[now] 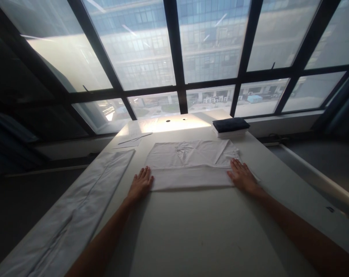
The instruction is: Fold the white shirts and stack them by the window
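Note:
A white garment, perhaps a shirt (191, 177), lies folded on the white table (174, 227), with its near edge turned over into a flat band. Gathered wrinkles show near the middle of its far part. At the left end of the band rests my left hand (142, 182), its fingers stretched out along the edge of the cloth. My right hand (243, 176) lies flat over the right end, fingers apart, and hides part of that edge. Neither hand grips anything.
A long grey-white folded cloth (88, 200) runs along the table's left side. Papers (131, 141) lie at the far left. A stack of folded cloth with a dark piece (231, 125) on top sits at the far right. Tall windows (211, 42) stand beyond.

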Tool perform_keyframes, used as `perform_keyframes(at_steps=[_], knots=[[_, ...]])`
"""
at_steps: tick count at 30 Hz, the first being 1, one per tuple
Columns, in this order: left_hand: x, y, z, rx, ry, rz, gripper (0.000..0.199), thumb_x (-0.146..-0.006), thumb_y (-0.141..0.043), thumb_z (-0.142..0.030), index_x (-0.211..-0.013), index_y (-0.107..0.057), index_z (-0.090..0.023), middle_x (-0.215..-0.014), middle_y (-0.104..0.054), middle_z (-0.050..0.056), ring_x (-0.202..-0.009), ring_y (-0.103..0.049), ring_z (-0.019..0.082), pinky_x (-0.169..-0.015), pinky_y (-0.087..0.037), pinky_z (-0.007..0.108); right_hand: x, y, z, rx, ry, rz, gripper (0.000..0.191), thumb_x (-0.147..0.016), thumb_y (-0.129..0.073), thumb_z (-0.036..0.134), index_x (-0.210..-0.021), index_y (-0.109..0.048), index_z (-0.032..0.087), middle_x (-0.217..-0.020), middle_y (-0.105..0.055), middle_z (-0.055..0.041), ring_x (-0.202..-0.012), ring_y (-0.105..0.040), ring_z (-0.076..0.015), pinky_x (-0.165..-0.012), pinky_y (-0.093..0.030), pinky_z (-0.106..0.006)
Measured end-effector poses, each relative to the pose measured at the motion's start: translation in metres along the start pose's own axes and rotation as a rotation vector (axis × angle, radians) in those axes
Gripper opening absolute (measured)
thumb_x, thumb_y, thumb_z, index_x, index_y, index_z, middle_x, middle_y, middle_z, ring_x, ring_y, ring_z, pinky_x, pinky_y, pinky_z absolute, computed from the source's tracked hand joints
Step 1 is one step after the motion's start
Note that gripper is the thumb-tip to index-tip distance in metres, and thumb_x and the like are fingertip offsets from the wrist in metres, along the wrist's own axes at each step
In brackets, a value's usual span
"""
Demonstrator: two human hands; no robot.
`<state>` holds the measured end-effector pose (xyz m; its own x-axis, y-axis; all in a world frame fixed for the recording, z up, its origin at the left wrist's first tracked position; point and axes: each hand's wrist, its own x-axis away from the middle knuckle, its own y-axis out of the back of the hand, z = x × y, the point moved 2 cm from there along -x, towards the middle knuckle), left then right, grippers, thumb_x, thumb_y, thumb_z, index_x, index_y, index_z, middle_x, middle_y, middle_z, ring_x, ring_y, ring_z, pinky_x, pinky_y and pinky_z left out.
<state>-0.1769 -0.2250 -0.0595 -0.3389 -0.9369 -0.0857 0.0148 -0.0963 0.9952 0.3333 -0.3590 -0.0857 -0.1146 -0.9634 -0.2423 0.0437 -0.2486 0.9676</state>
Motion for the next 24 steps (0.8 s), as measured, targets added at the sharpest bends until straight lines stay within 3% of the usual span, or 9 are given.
perform_keyframes(at_steps=[5,8,10,13,16,19,21,24], knots=[[0.061,-0.008,-0.009,-0.034,0.030,-0.038,0.061,-0.102,-0.027,-0.035,-0.157,-0.037,-0.011,-0.164,-0.029,0.018,-0.154,-0.022,0.034,-0.116,-0.030,0.061,0.018,-0.002,-0.021,-0.005,0.114,0.004,0.063,-0.101,-0.031,0.042,-0.157,-0.038,0.013,-0.162,-0.036,-0.0156,-0.152,-0.028,-0.0272,-0.123,-0.020,-0.051],[0.095,-0.013,-0.015,-0.061,0.085,-0.034,0.062,-0.101,-0.028,-0.037,-0.158,-0.037,-0.012,-0.165,-0.027,0.017,-0.154,-0.020,0.035,-0.118,-0.024,0.064,0.030,-0.001,-0.034,0.001,0.180,0.027,0.063,-0.101,-0.032,0.042,-0.156,-0.039,0.013,-0.161,-0.038,-0.0151,-0.152,-0.027,-0.0271,-0.123,-0.021,-0.052],[0.104,-0.008,-0.025,-0.071,0.127,-0.031,0.062,-0.101,-0.029,-0.036,-0.157,-0.038,-0.010,-0.164,-0.028,0.018,-0.154,-0.020,0.037,-0.118,-0.018,0.067,0.032,0.005,-0.029,0.009,0.187,0.021,0.061,-0.101,-0.032,0.039,-0.155,-0.041,0.011,-0.161,-0.038,-0.0163,-0.152,-0.027,-0.0280,-0.123,-0.019,-0.054],[0.093,0.010,-0.059,-0.019,0.062,-0.072,0.062,-0.102,-0.030,-0.036,-0.156,-0.038,-0.008,-0.163,-0.029,0.021,-0.154,-0.019,0.036,-0.121,-0.014,0.066,0.026,0.019,0.010,-0.021,0.193,-0.021,0.059,-0.102,-0.027,0.033,-0.153,-0.043,0.008,-0.162,-0.034,-0.0176,-0.153,-0.024,-0.0287,-0.123,-0.016,-0.056],[0.068,0.027,-0.115,0.121,-0.215,-0.059,0.061,-0.105,-0.029,-0.041,-0.160,-0.031,-0.015,-0.166,-0.026,0.015,-0.156,-0.016,0.028,-0.124,-0.018,0.055,0.017,0.029,0.075,-0.126,0.296,-0.005,0.058,-0.103,-0.028,0.032,-0.155,-0.039,0.009,-0.164,-0.031,-0.0158,-0.154,-0.023,-0.0262,-0.124,-0.017,-0.053],[0.047,0.029,-0.164,0.215,-0.460,0.015,0.062,-0.107,-0.026,-0.046,-0.162,-0.025,-0.018,-0.167,-0.025,0.011,-0.156,-0.016,0.024,-0.126,-0.018,0.049,0.008,0.031,0.129,-0.209,0.411,0.064,0.059,-0.102,-0.032,0.032,-0.157,-0.036,0.010,-0.166,-0.025,-0.0130,-0.155,-0.020,-0.0244,-0.124,-0.018,-0.050],[0.039,0.023,-0.178,0.237,-0.513,0.046,0.063,-0.107,-0.026,-0.049,-0.162,-0.023,-0.019,-0.167,-0.025,0.011,-0.156,-0.016,0.024,-0.125,-0.018,0.049,0.003,0.028,0.143,-0.235,0.447,0.113,0.060,-0.102,-0.035,0.034,-0.157,-0.036,0.011,-0.166,-0.025,-0.0130,-0.155,-0.020,-0.0248,-0.124,-0.019,-0.050],[0.036,0.014,-0.176,0.232,-0.510,0.036,0.065,-0.107,-0.026,-0.053,-0.163,-0.020,-0.021,-0.168,-0.023,0.009,-0.156,-0.015,0.025,-0.125,-0.018,0.050,0.000,0.023,0.138,-0.231,0.468,0.154,0.060,-0.103,-0.037,0.039,-0.157,-0.038,0.014,-0.166,-0.026,-0.0125,-0.155,-0.020,-0.0257,-0.124,-0.018,-0.051]])
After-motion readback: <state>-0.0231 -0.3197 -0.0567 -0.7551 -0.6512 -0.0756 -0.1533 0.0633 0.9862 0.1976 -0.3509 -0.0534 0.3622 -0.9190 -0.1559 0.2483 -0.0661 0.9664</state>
